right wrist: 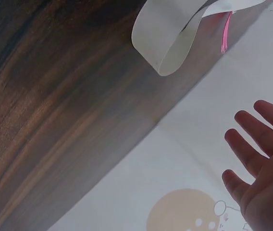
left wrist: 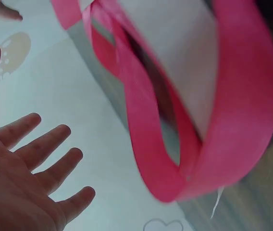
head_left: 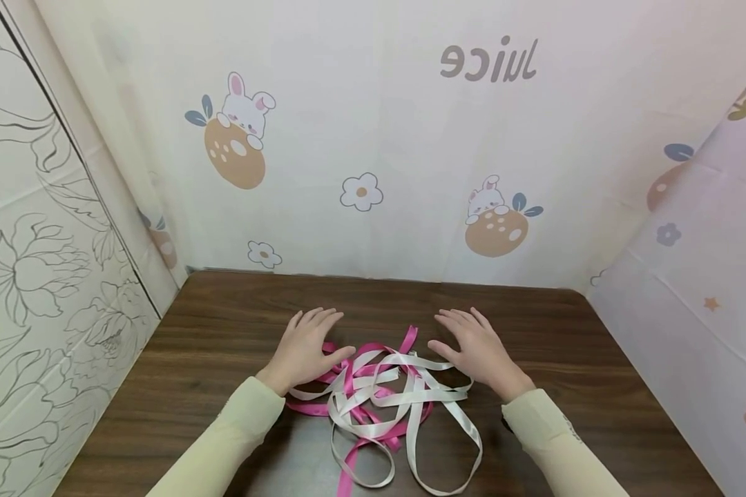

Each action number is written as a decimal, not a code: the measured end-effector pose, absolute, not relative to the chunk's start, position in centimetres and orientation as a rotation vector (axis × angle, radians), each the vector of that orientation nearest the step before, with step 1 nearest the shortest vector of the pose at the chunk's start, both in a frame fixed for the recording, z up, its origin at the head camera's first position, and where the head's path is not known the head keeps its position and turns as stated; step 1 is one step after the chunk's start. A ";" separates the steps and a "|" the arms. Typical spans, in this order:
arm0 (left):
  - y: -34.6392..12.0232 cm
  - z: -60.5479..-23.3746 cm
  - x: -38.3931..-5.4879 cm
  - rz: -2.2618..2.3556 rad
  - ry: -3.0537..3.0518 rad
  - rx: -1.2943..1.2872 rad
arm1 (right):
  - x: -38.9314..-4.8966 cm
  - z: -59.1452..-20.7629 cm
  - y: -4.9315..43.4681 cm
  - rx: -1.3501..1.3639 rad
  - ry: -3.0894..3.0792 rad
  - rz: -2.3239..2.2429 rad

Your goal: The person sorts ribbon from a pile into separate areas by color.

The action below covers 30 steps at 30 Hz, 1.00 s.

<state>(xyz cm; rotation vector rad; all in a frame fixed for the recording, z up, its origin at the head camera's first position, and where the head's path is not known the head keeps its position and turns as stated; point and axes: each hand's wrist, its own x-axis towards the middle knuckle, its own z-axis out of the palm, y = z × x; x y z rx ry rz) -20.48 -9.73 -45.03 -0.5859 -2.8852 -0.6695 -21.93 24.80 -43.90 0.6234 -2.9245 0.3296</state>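
A loose tangle of white ribbon point(head_left: 419, 396) and pink ribbon point(head_left: 311, 408) lies on the brown table between the two hands. My left hand point(head_left: 304, 350) is at the tangle's left side, fingers extended and spread, gripping nothing. On the other side my right hand point(head_left: 477, 346) is likewise spread, its thumb near a white loop. Pink loops point(left wrist: 148, 139) fill much of the left wrist view, beside the spread left hand point(left wrist: 26, 178). In the right wrist view a white loop point(right wrist: 163, 38) stands apart from the right hand's fingers point(right wrist: 247, 149).
The dark wood table point(head_left: 224, 310) has its back edge against a pale curtain point(head_left: 311, 138) printed with rabbits, fruit and flowers. More printed cloth point(head_left: 709, 297) hangs at the right. A flower-line panel point(head_left: 37, 276) borders the left.
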 end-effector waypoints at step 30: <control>-6.0 -45.7 -19.2 -0.675 -2.878 -0.813 | -22.0 -45.5 21.9 0.826 -2.859 0.283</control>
